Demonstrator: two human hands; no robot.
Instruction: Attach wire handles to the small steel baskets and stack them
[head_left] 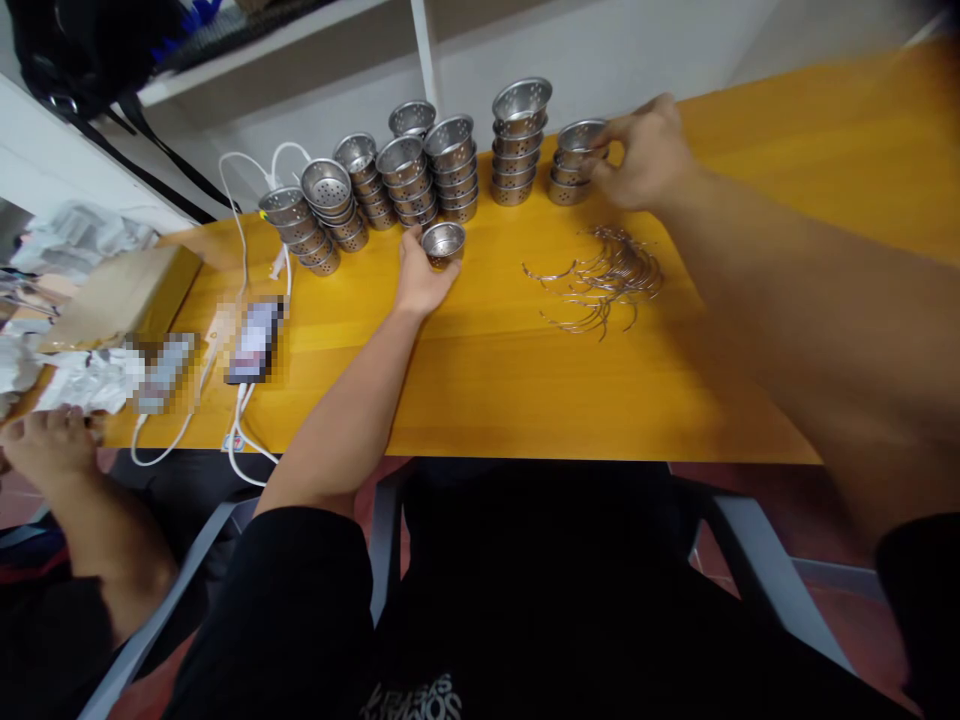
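White lettering (412,697) on black shirt (525,610): "SOMA" and "SYSTE" seem legible, remainder cut off. Perforated metal cup (444,240) sits at 1 o'clock of left hand (422,285), clamped between thumb and fingers, mouth up. Right hand (651,155) at 2 o'clock from that cup; blurred fingertips meet the 3 o'clock rim of a short cup stack (570,165); cannot tell whether they grip. Curved wires (626,270) lie at 6 o'clock of right hand.
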